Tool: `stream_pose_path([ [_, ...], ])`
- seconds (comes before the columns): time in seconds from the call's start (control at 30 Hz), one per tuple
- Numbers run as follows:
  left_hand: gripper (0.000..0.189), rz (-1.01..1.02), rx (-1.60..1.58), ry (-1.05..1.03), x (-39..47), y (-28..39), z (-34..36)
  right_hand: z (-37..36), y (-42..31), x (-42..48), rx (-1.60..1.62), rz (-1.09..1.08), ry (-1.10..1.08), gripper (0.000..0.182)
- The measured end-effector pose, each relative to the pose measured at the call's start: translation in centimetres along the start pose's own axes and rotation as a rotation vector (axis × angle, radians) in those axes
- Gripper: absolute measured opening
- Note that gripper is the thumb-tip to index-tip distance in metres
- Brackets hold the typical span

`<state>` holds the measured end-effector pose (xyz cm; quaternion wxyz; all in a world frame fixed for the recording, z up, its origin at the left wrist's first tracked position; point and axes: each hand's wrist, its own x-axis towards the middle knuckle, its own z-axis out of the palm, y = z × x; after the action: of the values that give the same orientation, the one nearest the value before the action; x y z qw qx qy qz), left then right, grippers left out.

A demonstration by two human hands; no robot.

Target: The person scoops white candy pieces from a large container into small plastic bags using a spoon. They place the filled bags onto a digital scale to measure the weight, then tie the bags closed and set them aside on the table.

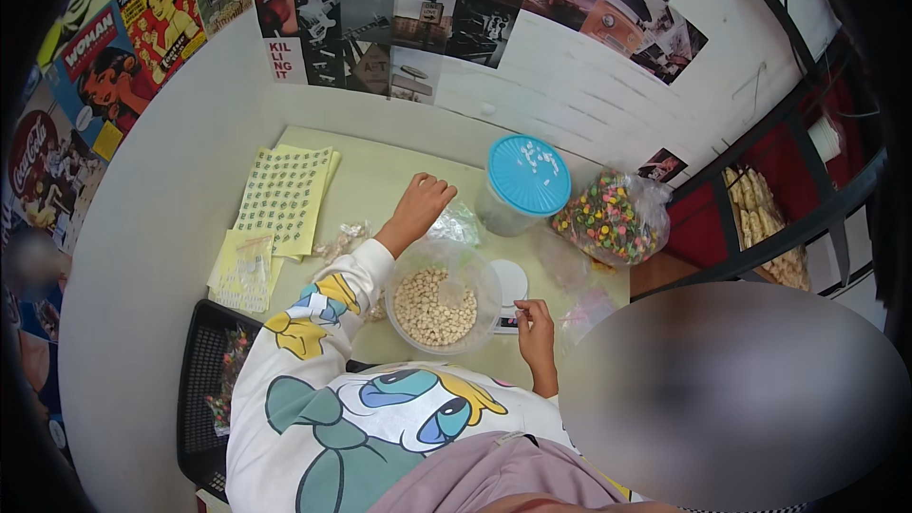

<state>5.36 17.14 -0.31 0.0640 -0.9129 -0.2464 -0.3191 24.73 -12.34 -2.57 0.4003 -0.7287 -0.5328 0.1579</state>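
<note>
My left hand (422, 208) is above the table, palm down with bent fingers, at the edge of some clear plastic bags (456, 224); its fingertips are partly hidden. A round translucent tub (486, 267) of pale puffed pieces (427, 310) stands in front of my body. Inside it lies a clear scoop or cup (451, 293). Right of the tub, a small white digital scale (510, 278) has a round platform with nothing on it. Beside the scale's display, my right hand (538, 338) hovers with thumb and fingers slightly apart and nothing visible between them.
Behind stands a container with a blue lid (529, 174), next to a large bag of colourful pieces (613, 221). Yellow sticker sheets (285, 199) and a small zip bag (253, 256) lie left. A black basket (196, 385) holds filled bags. Crumpled plastic (588, 310) lies right.
</note>
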Motion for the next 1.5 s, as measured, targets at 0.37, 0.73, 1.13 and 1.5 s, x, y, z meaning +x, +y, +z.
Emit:
stream_pose_path([
  [0.37, 0.023, 0.214, -0.209, -0.072, 0.9, 7.9, -5.8, 0.7, -6.7, 3.4, 0.098, -0.139, 0.172, 0.032],
  [0.73, 0.014, 0.028, -0.564, 0.008, -3.6, 10.8, -5.6, 1.8, -7.1, 4.1, 0.081, -0.169, 0.116, 0.011],
  [1.13, 0.006, 0.186, -0.179, -0.099, -4.3, 11.1, -6.3, 2.4, -7.5, 4.6, -0.064, -0.200, -0.054, 0.007],
  [1.5, 0.010, 0.264, -0.148, -0.160, -3.1, 11.9, -6.1, 2.7, -5.3, 4.1, -0.005, -0.038, -0.106, 0.011],
])
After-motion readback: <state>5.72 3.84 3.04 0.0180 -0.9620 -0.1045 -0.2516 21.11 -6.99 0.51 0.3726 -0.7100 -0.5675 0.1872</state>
